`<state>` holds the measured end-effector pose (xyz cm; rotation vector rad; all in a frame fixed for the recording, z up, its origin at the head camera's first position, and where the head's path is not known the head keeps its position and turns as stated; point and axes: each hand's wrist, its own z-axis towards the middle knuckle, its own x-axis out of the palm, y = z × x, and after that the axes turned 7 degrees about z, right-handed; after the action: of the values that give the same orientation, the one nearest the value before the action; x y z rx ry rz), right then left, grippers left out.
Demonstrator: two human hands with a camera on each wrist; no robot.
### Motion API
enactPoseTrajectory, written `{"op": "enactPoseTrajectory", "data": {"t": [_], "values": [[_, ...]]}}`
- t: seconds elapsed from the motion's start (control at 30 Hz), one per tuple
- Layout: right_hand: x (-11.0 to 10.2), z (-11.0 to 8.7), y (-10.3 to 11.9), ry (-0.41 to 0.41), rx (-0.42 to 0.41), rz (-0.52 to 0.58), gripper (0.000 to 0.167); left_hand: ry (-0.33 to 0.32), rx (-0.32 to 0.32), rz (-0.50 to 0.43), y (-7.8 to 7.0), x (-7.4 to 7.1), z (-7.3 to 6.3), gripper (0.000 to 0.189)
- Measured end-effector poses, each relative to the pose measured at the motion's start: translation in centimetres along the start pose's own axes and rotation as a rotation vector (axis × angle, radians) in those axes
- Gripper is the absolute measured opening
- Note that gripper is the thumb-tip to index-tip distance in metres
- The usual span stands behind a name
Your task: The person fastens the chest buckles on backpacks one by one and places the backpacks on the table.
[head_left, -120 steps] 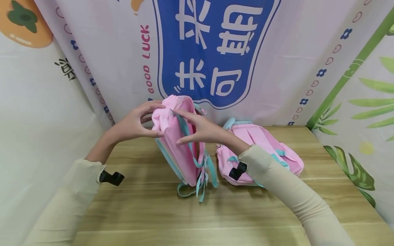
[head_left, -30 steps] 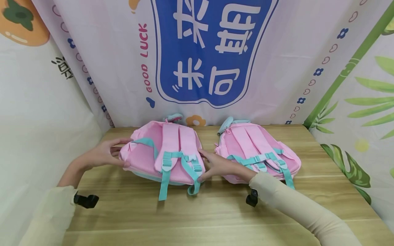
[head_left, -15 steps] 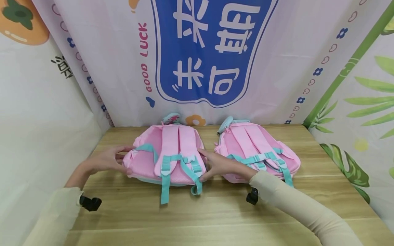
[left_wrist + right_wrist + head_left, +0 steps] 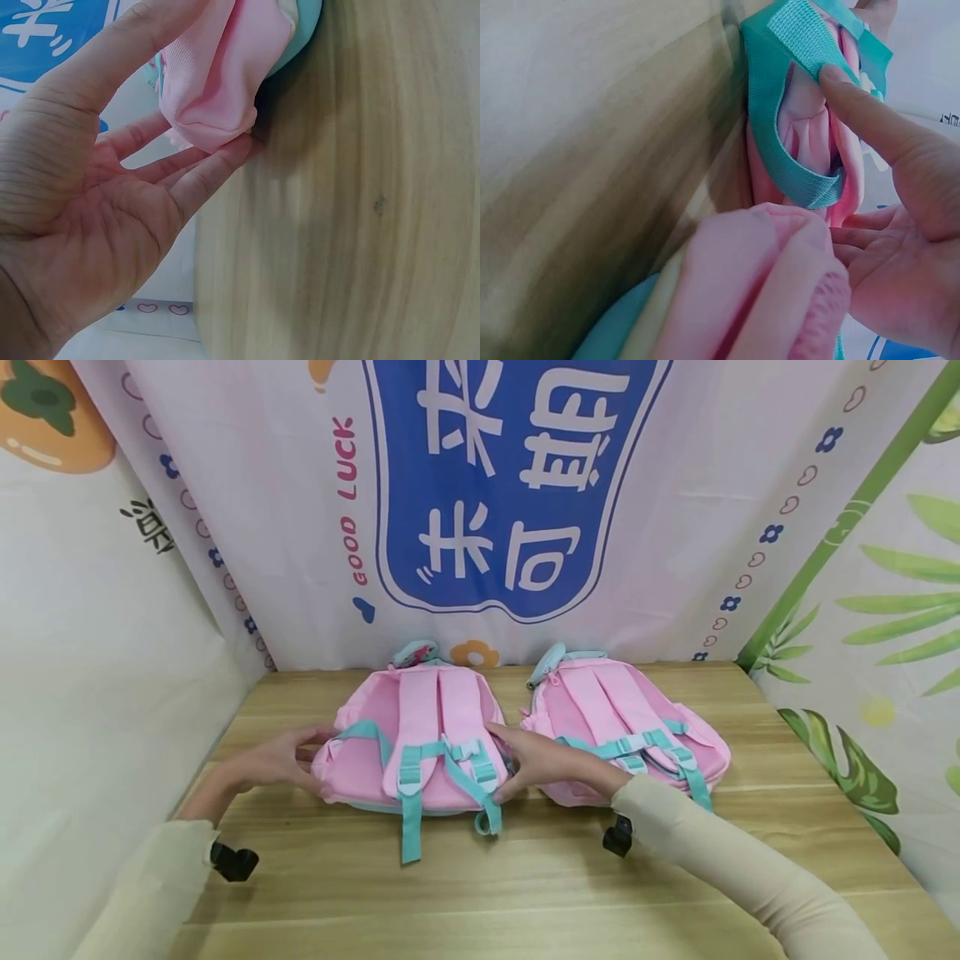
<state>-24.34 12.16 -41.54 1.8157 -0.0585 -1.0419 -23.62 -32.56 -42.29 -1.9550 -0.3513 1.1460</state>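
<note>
Two pink backpacks lie side by side on a wooden table [image 4: 450, 893], their straps facing up. At the left backpack [image 4: 367, 781], my left hand [image 4: 273, 762] touches the left side, thumb above and fingers fairly straight along the edge, as the left wrist view shows. My right hand [image 4: 536, 760] touches the other side of that bag. In the right wrist view its thumb [image 4: 870, 112] rests by a teal strap [image 4: 769, 97], with the fingers extended beside the fabric. Close behind my right wrist lies the right backpack [image 4: 570, 702], partly covered by the forearm.
A printed cloth wall [image 4: 667, 552] rises directly behind the backpacks. Side cloths [image 4: 97, 693] bound the table at left and right. Teal strap ends [image 4: 411, 835] hang toward the table's front. A small pale-blue pouch [image 4: 416, 652] sits at the left bag's top.
The left backpack went from being held up on edge to lying flat, straps up. Over the last second it slid slightly right, with my left hand following. The right backpack stayed put.
</note>
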Motion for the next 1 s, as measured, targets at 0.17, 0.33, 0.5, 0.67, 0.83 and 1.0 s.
{"op": "enactPoseTrajectory", "data": {"t": [0.17, 0.33, 0.5, 0.67, 0.83, 1.0], "values": [[-0.4, -0.1, 0.1, 0.011, 0.043, -0.058, 0.119, -0.009, -0.014, 0.045, 0.2, 0.4, 0.3, 0.098], [-0.6, 0.0, -0.1, 0.018, 0.063, -0.082, 0.119, -0.033, -0.012, 0.083, 0.2, 0.7, 0.4, 0.096], [-0.6, 0.0, -0.4, 0.007, 0.035, -0.102, 0.118, -0.042, 0.005, 0.090, 0.0, 1.0, 0.5, 0.093], [-0.3, 0.0, -0.5, -0.026, -0.020, -0.131, 0.116, -0.047, 0.020, 0.114, -0.3, 1.2, 0.5, 0.091], [-0.2, 0.0, -0.7, -0.055, -0.034, -0.162, 0.115, -0.055, 0.018, 0.149, -0.4, 1.3, 0.5, 0.088], [-0.2, -0.1, -1.1, -0.071, -0.053, -0.185, 0.105, -0.058, 0.025, 0.148, -0.5, 1.3, 0.2, 0.086]]}}
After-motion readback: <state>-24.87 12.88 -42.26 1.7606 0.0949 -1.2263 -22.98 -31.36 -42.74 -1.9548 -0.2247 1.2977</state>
